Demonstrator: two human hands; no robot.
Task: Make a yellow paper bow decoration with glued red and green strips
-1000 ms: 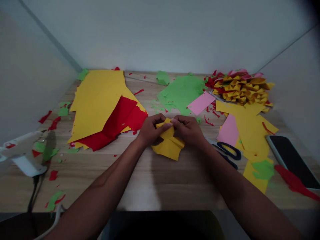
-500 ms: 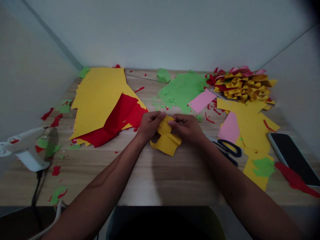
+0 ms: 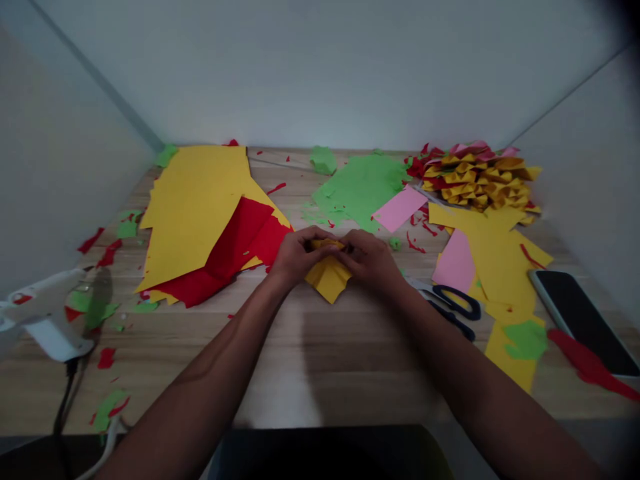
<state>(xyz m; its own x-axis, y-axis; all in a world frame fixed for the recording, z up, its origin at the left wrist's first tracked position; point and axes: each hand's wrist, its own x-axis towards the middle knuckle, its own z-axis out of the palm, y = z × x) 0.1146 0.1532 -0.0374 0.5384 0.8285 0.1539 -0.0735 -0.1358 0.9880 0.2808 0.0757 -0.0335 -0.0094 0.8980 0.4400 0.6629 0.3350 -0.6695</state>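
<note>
Both hands meet at the middle of the table around a small piece of yellow paper (image 3: 330, 279). My left hand (image 3: 301, 255) pinches its upper left part, thumb on the near side. My right hand (image 3: 371, 259) grips the upper right part, its thumb close to the left one. Below the thumbs the paper hangs down to a pointed lower edge with a crease in it; its upper part is folded and mostly covered by my fingers. Scissors with dark handles (image 3: 456, 302) lie beside my right forearm, and red paper (image 3: 240, 237) is just left of my left hand.
Large yellow sheets (image 3: 195, 200) lie at the left, green paper (image 3: 357, 187) at the back. A heap of folded yellow paper pieces (image 3: 480, 180) stands back right. A white glue gun (image 3: 50, 317) with a cord is far left, a phone (image 3: 583, 320) far right. Scraps are scattered about.
The yellow paper's upper part has been folded together and my hands have come closer, thumbs now nearly touching. Less of the paper shows below them. The view has shifted slightly.
</note>
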